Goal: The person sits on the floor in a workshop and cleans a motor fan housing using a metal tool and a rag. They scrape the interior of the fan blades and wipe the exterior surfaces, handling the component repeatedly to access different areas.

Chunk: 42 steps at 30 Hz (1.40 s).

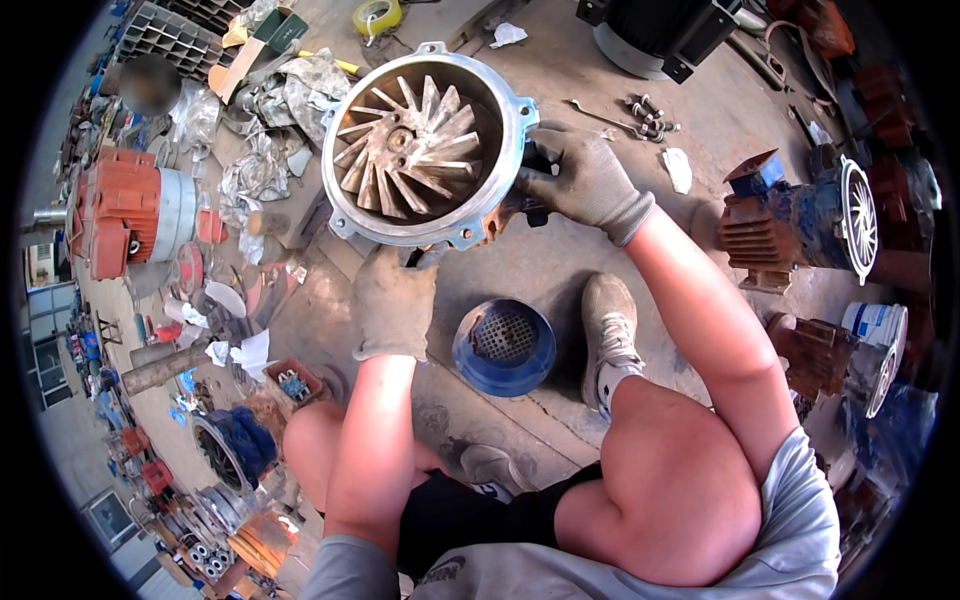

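Floor [540, 90] of dusty concrete spreads beneath you, an orange motor [125, 215] at frame left, a blue cover [500, 380] at centre; your right hand [585, 180] grips the bladed motor [420, 150], upper centre; your left hand [395, 305] meets its underside, closure hidden.

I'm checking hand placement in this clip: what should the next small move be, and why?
Probably firm up the left hand under the round metal housing before turning it. The right hand curls around its right side, but the left fingers are hidden, so that support is hard to judge. The housing's bladed wheel faces the camera.
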{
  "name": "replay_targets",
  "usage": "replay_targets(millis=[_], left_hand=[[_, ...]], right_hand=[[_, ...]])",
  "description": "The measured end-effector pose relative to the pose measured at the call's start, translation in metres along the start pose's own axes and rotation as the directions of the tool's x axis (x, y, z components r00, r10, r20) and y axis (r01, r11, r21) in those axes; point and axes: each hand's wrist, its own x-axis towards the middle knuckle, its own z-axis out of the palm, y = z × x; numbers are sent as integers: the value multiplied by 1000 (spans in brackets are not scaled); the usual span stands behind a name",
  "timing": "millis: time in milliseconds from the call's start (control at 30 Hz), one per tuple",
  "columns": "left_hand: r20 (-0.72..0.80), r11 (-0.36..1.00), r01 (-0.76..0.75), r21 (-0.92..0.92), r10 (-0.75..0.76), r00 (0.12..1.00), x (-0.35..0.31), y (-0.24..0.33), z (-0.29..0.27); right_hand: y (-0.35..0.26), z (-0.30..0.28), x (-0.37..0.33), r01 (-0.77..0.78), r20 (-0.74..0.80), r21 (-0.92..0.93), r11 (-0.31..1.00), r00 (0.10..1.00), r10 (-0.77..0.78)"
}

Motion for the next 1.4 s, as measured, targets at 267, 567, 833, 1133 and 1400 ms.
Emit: replay_targets(millis=[267, 567, 833, 1133, 1400], left_hand=[[45, 998, 56, -14, -56, 997, 0, 0, -2], [29, 999, 39, -29, -38, 999, 1, 4, -4], [39, 993, 38, -108, -34, 999, 1, 2, -4], [9, 948, 2, -317, 1, 1000, -2, 1, -8], [-7, 785, 31, -619, -45, 999, -3, 9, -15]], right_hand=[[-1, 5, 1, -71, -9, -42, 997, 997, 71], [-3, -2, 4, -195, 85, 47, 980, 978, 190], [1, 1, 3, -135, 35, 51, 990, 991, 133], [0, 2, 1, -49, -34, 65, 997, 998, 52], [0, 3, 1, -121, -6, 116, 986, 992, 123]])
